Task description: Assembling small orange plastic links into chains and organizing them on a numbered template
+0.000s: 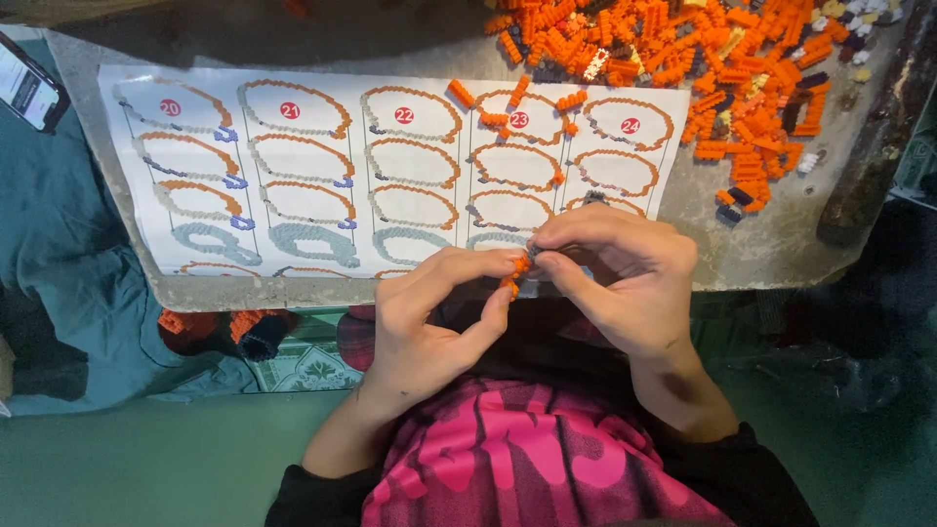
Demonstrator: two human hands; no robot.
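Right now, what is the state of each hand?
Left hand: closed on the small orange brick piece.
Right hand: fingertips pinching the same piece.

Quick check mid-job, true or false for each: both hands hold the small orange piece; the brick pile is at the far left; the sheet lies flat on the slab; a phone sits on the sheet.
1. Both hands, left hand and right hand, pinch the small orange piece. True.
2. The brick pile is far left. False: far right.
3. The sheet lies flat on the slab. True.
4. The phone sits on the sheet. False: it lies off it, far left.
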